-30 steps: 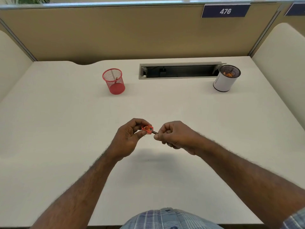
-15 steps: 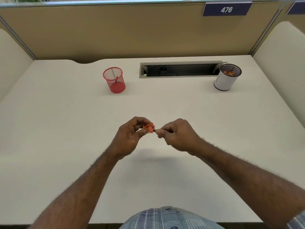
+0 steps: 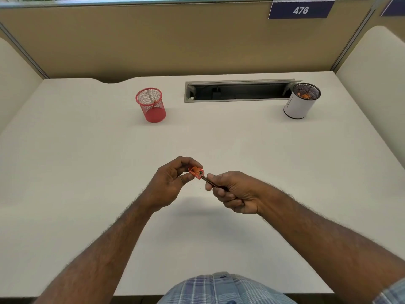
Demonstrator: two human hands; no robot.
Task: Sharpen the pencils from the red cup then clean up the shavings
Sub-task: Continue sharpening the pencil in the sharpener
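The left hand point(image 3: 169, 185) pinches a small orange sharpener point(image 3: 196, 172). The right hand point(image 3: 235, 193) is wrapped around a dark pencil point(image 3: 210, 182), its tip inside the sharpener, above the counter point(image 3: 87, 172).

white desk point(image 3: 65, 150); tan partition point(image 3: 153, 40); blue sign point(image 3: 301, 10) "476"; cable tray point(image 3: 238, 91)

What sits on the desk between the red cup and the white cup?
Head view: only the recessed cable tray, set slightly behind the line from red cup to white cup.
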